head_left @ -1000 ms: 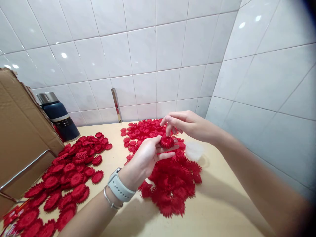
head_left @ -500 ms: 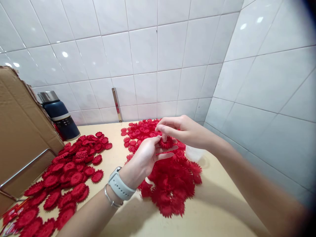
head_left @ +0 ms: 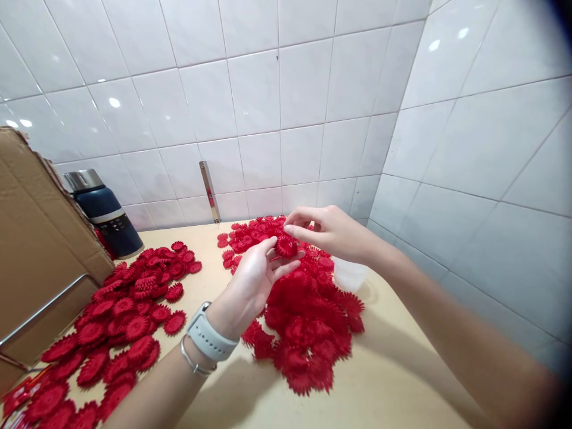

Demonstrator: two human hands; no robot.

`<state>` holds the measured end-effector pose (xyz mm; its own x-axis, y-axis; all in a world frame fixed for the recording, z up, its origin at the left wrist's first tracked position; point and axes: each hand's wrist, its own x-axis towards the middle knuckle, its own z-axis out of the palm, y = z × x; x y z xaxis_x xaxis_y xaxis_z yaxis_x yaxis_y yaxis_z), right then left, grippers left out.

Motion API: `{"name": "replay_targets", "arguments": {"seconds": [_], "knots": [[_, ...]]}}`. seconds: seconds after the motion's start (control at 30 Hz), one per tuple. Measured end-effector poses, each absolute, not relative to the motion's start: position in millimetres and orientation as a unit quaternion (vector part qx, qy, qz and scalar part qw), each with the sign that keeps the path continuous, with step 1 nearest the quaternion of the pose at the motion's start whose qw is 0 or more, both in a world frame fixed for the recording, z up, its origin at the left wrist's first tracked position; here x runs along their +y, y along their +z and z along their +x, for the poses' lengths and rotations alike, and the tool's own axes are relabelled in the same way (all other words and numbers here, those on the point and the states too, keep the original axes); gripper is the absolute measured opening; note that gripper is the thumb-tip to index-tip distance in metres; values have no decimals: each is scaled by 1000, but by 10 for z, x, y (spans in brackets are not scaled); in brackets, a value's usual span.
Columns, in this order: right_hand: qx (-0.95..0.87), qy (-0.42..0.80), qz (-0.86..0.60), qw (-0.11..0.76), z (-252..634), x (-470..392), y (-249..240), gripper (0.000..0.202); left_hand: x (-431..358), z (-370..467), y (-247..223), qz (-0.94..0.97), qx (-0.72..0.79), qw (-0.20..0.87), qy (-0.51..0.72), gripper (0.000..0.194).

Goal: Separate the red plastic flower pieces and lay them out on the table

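My left hand (head_left: 257, 271) holds a red, toothed-edged fabric rosette (head_left: 286, 245) between its thumb and fingers, its palm turned partly up. Just above and to the right is my right hand (head_left: 319, 229), with its thumb and fingertips drawn together in a pinch. Whatever may be in that pinch is too small to make out. Beneath both hands spreads a big heap of flat red toothed pieces (head_left: 308, 345), partly covered by my left hand. A second pile of thick red rosettes (head_left: 136, 325) lies at the left.
A cardboard box (head_left: 40, 238) stands at the left edge, with a metal rod (head_left: 49, 307) in front. Behind it is a dark blue bottle (head_left: 109, 217). A whitish translucent piece (head_left: 351, 274) lies right of the heap. Tiled walls (head_left: 304, 77) border the table (head_left: 379, 381).
My left hand has shifted slightly left and up with the rosette, away from my right fingers. My right fingertips have lifted off the rosette. The view has turned slightly.
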<state>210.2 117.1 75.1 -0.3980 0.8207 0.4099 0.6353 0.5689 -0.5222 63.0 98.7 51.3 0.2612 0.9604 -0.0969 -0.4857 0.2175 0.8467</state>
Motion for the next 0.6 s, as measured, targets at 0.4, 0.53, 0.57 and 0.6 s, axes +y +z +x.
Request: {"name": "replay_targets", "arguments": {"seconds": [0.4,0.53,0.57,0.6], "knots": [[-854,69,-410,313,2000,1076,754,33,1006,600,523,317,314,731,516,17],[-855,111,-387,327,1945,1006,769,36,1026,592,529,306,284,737,531,26],[-855,129,-380,328,1927,996,761,37,1027,599,537,309,274,737,535,27],[-854,145,-376,329,1909,990,750,38,1029,609,546,314,264,735,540,29]]}}
